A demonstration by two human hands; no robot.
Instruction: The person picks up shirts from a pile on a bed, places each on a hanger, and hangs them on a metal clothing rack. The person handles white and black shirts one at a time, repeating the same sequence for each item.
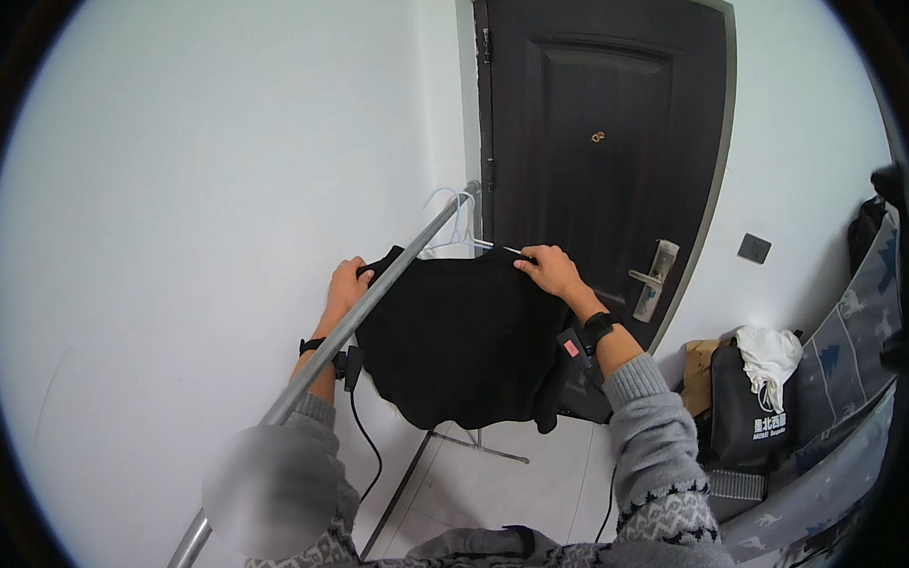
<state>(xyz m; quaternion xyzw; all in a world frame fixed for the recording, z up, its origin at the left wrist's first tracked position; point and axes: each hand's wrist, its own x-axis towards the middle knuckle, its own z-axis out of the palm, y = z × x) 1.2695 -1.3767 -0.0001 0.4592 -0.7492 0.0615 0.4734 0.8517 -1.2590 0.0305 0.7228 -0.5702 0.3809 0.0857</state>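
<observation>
Black garment (454, 339) on hanger (460, 236), between left hand (346, 284), right hand (551, 271)

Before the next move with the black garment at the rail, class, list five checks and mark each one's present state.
1. Left hand grips the black garment: ok.
2. Right hand pinches the other shoulder, fingers on the hanger arm: ok.
3. Hanger hook over the metal rail: cannot tell.
4. Garment hangs above the floor: ok.
5. Both hanger arms inside the shoulders: cannot tell.

Black garment (457, 344) between both hands
</observation>
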